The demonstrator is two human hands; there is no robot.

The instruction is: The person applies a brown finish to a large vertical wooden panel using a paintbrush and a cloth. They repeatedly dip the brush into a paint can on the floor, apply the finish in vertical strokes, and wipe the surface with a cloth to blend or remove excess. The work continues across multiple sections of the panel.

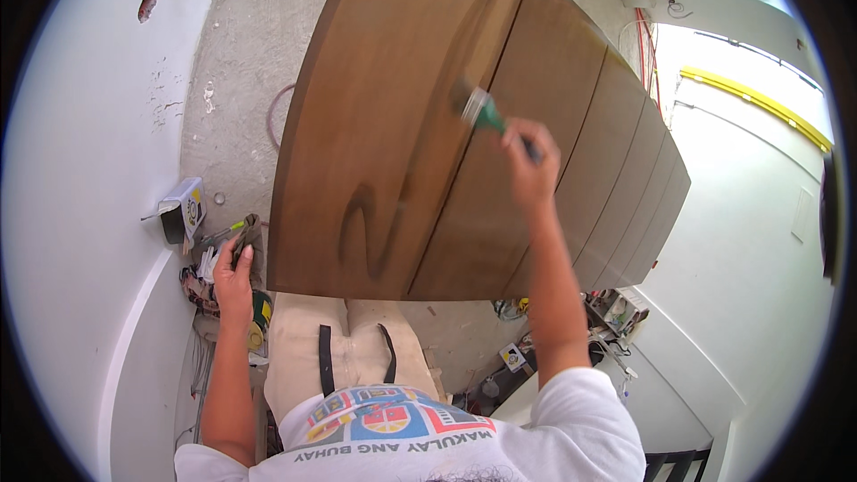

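A wide brown wooden panel [375,62] with dark grooves running along it fills the middle. My right hand [534,161] is closed round the handle of a paintbrush [482,109], green with a metal band. Its blurred bristles meet the panel left of the first groove. Darker, wet-looking streaks [363,205] run over that section, one curving near the close edge. Off the panel's near left corner, my left hand [234,284] grips a dark grey-brown thing [253,230], perhaps a folded rag; the fingers partly hide it.
On the concrete floor [237,62] at left stands a white rectangular container [185,205], with a green can [261,311] and clutter nearer me. Tools and boxes [616,312] lie beyond the panel's near right side. White walls [80,170] rise on both sides.
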